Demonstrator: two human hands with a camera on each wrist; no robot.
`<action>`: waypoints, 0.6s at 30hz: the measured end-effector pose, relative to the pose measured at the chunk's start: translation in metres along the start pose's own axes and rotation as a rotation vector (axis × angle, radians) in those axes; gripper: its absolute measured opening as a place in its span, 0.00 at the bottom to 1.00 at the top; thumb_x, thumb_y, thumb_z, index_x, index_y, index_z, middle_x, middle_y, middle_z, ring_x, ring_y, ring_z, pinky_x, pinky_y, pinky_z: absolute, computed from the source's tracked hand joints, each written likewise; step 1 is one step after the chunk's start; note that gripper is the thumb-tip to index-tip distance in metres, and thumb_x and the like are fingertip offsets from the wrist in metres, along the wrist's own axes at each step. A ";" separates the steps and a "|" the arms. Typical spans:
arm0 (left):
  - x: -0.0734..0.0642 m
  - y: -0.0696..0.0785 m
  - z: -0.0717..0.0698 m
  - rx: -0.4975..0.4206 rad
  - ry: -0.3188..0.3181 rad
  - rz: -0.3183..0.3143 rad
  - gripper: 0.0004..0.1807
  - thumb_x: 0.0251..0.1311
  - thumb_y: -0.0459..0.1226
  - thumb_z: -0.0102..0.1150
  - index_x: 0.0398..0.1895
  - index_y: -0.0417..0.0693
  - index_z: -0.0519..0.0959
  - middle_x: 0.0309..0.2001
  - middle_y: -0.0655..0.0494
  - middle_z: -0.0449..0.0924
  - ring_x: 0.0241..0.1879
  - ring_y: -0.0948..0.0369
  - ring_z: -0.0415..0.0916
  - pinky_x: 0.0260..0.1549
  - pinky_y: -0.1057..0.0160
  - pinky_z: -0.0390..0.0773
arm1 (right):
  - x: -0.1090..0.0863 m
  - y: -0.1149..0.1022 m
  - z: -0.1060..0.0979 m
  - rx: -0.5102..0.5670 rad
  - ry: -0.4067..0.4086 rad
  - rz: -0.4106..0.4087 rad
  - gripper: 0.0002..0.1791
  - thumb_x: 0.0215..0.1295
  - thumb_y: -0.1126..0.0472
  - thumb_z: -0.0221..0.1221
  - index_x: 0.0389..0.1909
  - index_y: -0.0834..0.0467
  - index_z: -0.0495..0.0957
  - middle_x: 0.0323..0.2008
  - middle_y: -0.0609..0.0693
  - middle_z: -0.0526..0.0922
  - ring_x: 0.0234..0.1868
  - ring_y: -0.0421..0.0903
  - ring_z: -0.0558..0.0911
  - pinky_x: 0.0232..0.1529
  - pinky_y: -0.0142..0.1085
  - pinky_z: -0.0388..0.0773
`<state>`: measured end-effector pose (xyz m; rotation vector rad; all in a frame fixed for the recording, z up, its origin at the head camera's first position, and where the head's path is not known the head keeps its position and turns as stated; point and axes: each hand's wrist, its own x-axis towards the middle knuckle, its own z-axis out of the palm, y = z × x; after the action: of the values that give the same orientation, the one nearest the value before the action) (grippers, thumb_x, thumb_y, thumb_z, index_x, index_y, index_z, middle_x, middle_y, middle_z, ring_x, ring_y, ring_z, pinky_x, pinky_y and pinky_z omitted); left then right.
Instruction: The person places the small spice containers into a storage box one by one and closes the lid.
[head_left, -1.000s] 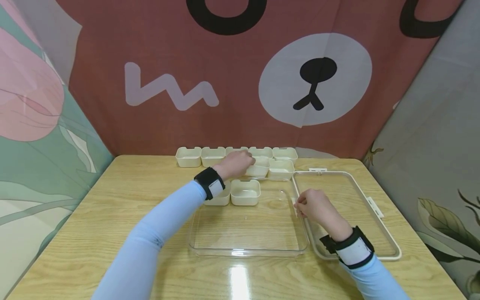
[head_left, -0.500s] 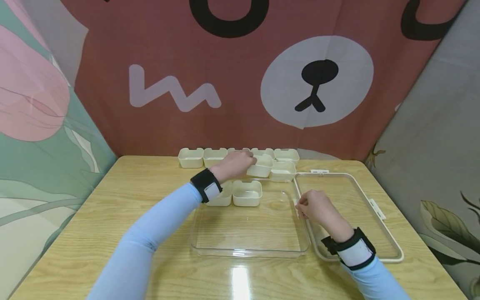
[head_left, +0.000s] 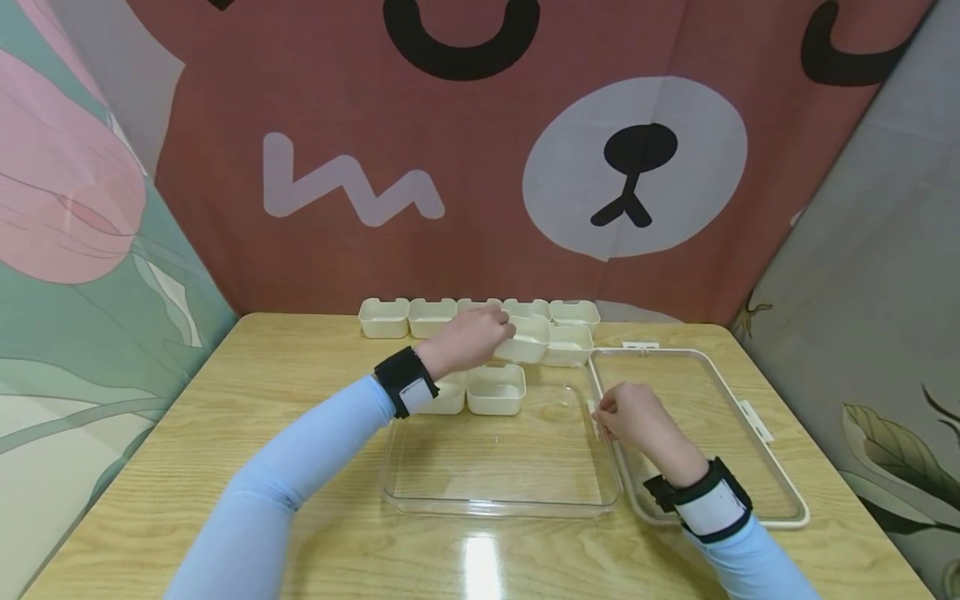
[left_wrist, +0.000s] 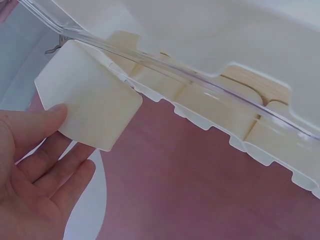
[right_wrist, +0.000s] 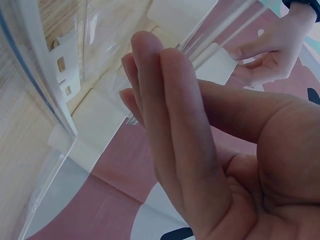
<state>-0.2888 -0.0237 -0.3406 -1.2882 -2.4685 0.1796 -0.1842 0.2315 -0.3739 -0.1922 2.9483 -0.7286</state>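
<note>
My left hand point(head_left: 468, 337) pinches a small cream box point(head_left: 528, 337) between thumb and fingers, just past the far rim of the clear bin. In the left wrist view this box point(left_wrist: 90, 95) shows its smooth side, tilted. Two like boxes sit in the bin's far left part; one point(head_left: 496, 390) shows fully, while my left wrist partly covers the other point(head_left: 450, 396). My right hand point(head_left: 637, 421) holds the right wall of the clear bin point(head_left: 495, 507); in the right wrist view its fingers point(right_wrist: 185, 115) lie together with the thumb behind them, tip hidden.
Several cream boxes point(head_left: 384, 318) line the table's back edge, with another box point(head_left: 567, 344) before the row's right end. A clear lid with a white frame point(head_left: 780, 479) and latches lies right of the bin. A printed curtain point(head_left: 337, 258) hangs behind the wooden table point(head_left: 187, 467).
My left hand has raised the cream box a little from beside its neighbour and brought it slightly nearer the bin. My right hand stays at the bin's wall.
</note>
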 end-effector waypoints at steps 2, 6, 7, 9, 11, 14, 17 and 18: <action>-0.001 0.001 0.000 0.003 0.013 0.005 0.13 0.58 0.25 0.52 0.40 0.46 0.82 0.32 0.54 0.78 0.36 0.60 0.73 0.30 0.67 0.74 | 0.000 0.000 0.000 -0.002 0.000 -0.003 0.07 0.61 0.65 0.60 0.29 0.66 0.82 0.23 0.53 0.84 0.21 0.43 0.81 0.21 0.32 0.72; -0.001 0.004 -0.001 0.015 0.050 0.017 0.13 0.57 0.25 0.52 0.38 0.47 0.83 0.31 0.55 0.77 0.36 0.60 0.74 0.29 0.67 0.75 | 0.000 0.001 0.000 -0.002 -0.002 0.002 0.07 0.61 0.65 0.60 0.29 0.66 0.82 0.23 0.53 0.83 0.22 0.43 0.81 0.21 0.32 0.72; -0.001 0.006 -0.002 0.014 0.057 0.022 0.13 0.56 0.25 0.52 0.37 0.47 0.83 0.31 0.55 0.77 0.36 0.60 0.74 0.29 0.67 0.75 | 0.000 0.001 0.000 -0.001 -0.004 0.005 0.07 0.61 0.65 0.60 0.30 0.66 0.82 0.24 0.53 0.83 0.22 0.43 0.81 0.21 0.32 0.72; -0.001 0.008 -0.004 0.018 0.065 0.033 0.12 0.56 0.25 0.53 0.37 0.47 0.83 0.31 0.55 0.77 0.36 0.60 0.75 0.29 0.67 0.75 | -0.001 0.001 0.000 0.001 -0.006 0.011 0.07 0.61 0.65 0.60 0.30 0.66 0.82 0.24 0.53 0.83 0.22 0.43 0.81 0.22 0.32 0.73; -0.001 0.011 -0.006 0.021 0.061 0.042 0.12 0.56 0.26 0.54 0.37 0.48 0.83 0.31 0.56 0.77 0.37 0.60 0.75 0.30 0.67 0.75 | -0.001 0.001 0.000 0.003 -0.008 0.013 0.07 0.61 0.65 0.60 0.30 0.66 0.82 0.24 0.53 0.83 0.22 0.44 0.81 0.22 0.32 0.73; -0.001 0.015 -0.008 0.021 0.060 0.058 0.12 0.56 0.26 0.54 0.37 0.48 0.83 0.31 0.56 0.78 0.36 0.60 0.74 0.31 0.68 0.75 | -0.001 0.001 0.000 0.006 -0.006 0.012 0.07 0.61 0.65 0.60 0.30 0.66 0.82 0.24 0.52 0.83 0.22 0.44 0.81 0.22 0.32 0.73; -0.001 0.018 -0.009 0.016 0.066 0.064 0.13 0.58 0.26 0.51 0.37 0.48 0.83 0.31 0.56 0.78 0.36 0.60 0.74 0.32 0.68 0.75 | 0.000 0.002 0.000 0.004 -0.005 0.008 0.07 0.61 0.65 0.60 0.30 0.66 0.82 0.23 0.52 0.83 0.22 0.43 0.81 0.21 0.32 0.74; -0.001 0.019 -0.010 0.012 0.070 0.066 0.13 0.58 0.26 0.50 0.37 0.48 0.83 0.31 0.56 0.78 0.36 0.60 0.74 0.32 0.68 0.76 | 0.000 0.002 0.000 0.004 -0.005 0.008 0.07 0.61 0.65 0.60 0.30 0.66 0.82 0.23 0.52 0.83 0.22 0.43 0.81 0.21 0.32 0.73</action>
<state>-0.2699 -0.0140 -0.3369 -1.3488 -2.3646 0.1625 -0.1842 0.2331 -0.3749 -0.1821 2.9406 -0.7324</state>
